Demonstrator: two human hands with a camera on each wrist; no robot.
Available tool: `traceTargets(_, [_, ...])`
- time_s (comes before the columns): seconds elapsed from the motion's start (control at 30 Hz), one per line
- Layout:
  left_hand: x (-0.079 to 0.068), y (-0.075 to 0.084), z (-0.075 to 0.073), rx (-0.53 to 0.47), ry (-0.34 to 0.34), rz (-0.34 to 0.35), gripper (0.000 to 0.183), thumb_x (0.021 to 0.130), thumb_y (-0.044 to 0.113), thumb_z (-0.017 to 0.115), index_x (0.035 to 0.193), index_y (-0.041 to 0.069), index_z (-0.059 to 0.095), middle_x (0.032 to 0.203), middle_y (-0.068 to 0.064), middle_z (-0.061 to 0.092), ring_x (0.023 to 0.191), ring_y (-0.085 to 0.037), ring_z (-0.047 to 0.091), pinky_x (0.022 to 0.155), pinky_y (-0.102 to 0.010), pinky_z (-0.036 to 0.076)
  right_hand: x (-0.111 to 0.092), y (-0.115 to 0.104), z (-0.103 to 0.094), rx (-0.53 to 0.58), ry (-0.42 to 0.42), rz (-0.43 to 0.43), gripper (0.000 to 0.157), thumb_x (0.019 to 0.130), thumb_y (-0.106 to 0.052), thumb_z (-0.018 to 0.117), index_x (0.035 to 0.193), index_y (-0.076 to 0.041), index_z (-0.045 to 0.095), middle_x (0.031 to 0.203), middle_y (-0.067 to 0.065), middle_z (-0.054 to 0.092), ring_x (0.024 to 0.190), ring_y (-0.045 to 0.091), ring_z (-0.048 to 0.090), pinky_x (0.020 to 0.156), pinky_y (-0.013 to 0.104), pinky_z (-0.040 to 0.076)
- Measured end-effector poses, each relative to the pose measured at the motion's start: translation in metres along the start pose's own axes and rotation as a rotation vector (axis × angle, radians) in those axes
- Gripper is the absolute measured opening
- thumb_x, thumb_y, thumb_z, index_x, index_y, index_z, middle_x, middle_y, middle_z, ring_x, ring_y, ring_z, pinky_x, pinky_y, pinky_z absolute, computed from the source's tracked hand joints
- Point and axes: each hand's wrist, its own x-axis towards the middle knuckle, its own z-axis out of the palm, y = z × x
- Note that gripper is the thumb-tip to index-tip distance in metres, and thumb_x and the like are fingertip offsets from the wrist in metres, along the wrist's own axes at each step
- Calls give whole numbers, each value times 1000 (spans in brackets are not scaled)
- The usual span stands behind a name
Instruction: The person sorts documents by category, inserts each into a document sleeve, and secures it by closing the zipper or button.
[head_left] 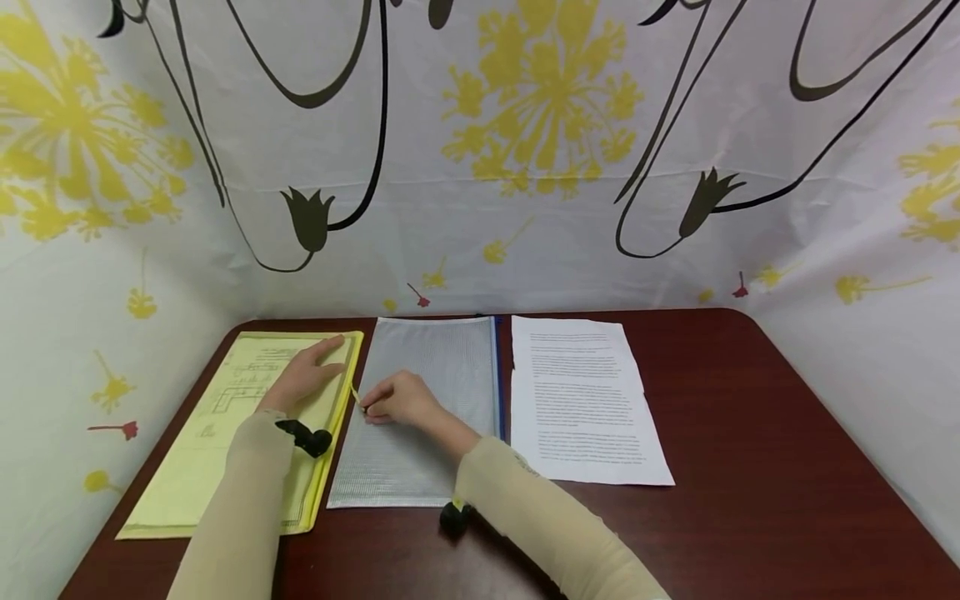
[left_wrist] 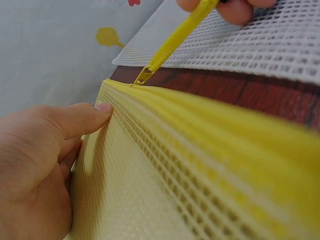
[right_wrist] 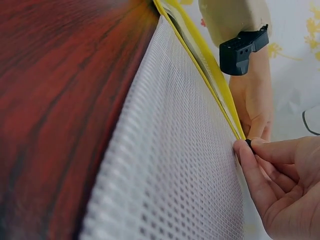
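Note:
A yellow mesh zipper pouch point(head_left: 247, 433) with a sheet bearing line drawings showing through it lies at the table's left. My left hand point(head_left: 303, 377) rests on its upper right part, fingers extended, the thumb point(left_wrist: 102, 110) touching the mesh beside the zipper edge. My right hand point(head_left: 401, 400) pinches the black end of a yellow pull strap point(left_wrist: 182, 36) between thumb and fingertips. That strap runs taut to the metal zipper slider point(left_wrist: 144, 76), near the pouch's far corner. Beneath the right hand lies a white mesh pouch point(head_left: 427, 475) with a blue zipper edge.
A printed sheet of paper point(head_left: 585, 400) lies right of the white pouch. The dark red wooden table point(head_left: 750, 467) extends to the right. A patterned curtain point(head_left: 465, 208) hangs behind and at both sides. Black cameras sit on both wrists.

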Motion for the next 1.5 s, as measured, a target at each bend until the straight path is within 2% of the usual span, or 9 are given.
traceTargets(0.3, [0,3,1,-9,3,-3,62,103,24,54,157,7,27,165,-22,16,153,-45,10,124,-62,11,-4,0,-5,-12,-30,-12,10,89,4,69,95,4,77,92,13,77,75,16,75,68,24,63])
traceTargets(0.67, [3,-3,2,-42,2,-11,62,103,23,54,157,8,27,166,-21,14,154,-44,8,124,-63,9,-7,3,-8,-112,-69,-46,9,88,0,72,92,-2,80,89,7,78,72,9,73,65,23,62])
traceTargets(0.97, [5,-9,2,-20,19,-14,63,102,26,57,157,9,30,165,-19,22,153,-44,15,124,-61,15,-10,4,-8,-89,-102,-40,10,88,0,72,94,0,79,90,8,78,75,11,74,67,24,62])
traceTargets(1.17, [5,-10,2,-74,26,-9,63,102,24,57,156,8,31,165,-18,24,153,-42,17,124,-60,18,-13,3,-9,-61,-113,-51,11,88,3,70,96,3,78,92,13,78,78,15,75,68,25,63])
traceTargets(1.5, [2,-9,2,-73,50,7,63,101,21,60,155,5,32,163,-20,27,151,-43,20,123,-59,20,-17,5,-9,-60,-131,-54,11,87,3,72,96,3,78,92,12,78,78,15,75,69,26,63])
